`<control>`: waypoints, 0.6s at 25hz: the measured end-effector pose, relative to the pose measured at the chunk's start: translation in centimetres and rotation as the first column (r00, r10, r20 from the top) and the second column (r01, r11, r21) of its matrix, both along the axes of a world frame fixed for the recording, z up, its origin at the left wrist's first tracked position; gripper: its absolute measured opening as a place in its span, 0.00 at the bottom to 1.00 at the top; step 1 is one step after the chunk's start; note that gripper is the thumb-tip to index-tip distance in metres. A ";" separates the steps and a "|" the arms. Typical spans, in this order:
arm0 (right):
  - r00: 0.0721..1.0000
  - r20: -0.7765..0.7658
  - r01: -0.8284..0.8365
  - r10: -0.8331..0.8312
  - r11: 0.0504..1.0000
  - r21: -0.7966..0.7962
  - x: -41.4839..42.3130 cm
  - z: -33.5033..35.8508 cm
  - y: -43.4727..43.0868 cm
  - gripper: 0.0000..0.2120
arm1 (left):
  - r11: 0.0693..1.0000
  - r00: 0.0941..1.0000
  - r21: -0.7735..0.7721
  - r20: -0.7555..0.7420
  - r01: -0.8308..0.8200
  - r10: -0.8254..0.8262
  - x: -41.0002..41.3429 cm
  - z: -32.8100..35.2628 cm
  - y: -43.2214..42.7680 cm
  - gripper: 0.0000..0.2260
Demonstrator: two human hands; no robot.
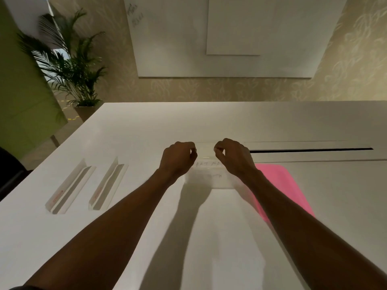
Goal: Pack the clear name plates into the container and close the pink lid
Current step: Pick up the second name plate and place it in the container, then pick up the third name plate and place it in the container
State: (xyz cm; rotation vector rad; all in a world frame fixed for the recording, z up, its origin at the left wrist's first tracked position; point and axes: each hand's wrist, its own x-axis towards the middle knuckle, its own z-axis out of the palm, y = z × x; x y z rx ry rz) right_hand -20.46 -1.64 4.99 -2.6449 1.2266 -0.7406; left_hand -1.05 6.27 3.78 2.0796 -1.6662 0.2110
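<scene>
A clear name plate (205, 150) is held level above the table's middle. My left hand (178, 159) pinches its left end and my right hand (235, 156) pinches its right end. Right beneath it stands the translucent container (207, 174), with faint handwriting on its near side. The pink lid (282, 187) lies flat on the table to the container's right, partly hidden by my right forearm. Two more clear name plates lie at the left, one (69, 188) further left and one (109, 185) nearer the middle.
The white table (146, 126) has a long dark cable slot (310, 150) at the right, beyond the lid. A potted palm (71, 65) stands past the table's far left corner. Whiteboards (230, 34) hang on the far wall.
</scene>
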 end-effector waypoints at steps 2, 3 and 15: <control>0.997 0.078 0.004 -0.002 1.000 -0.027 1.7 -0.1 2.0 0.08 | 0.996 0.998 -0.068 -0.038 -0.051 0.049 0.9 0.1 2.4 0.07; 0.994 0.105 0.003 0.000 1.000 -0.025 2.6 -0.2 3.1 0.09 | 0.993 0.996 -0.091 -0.049 -0.072 0.068 1.3 0.1 3.6 0.06; 0.960 0.116 -0.256 0.256 0.967 -0.008 14.3 -3.3 20.3 0.09 | 0.976 0.976 -0.038 -0.036 -0.215 0.213 9.6 -1.1 22.1 0.08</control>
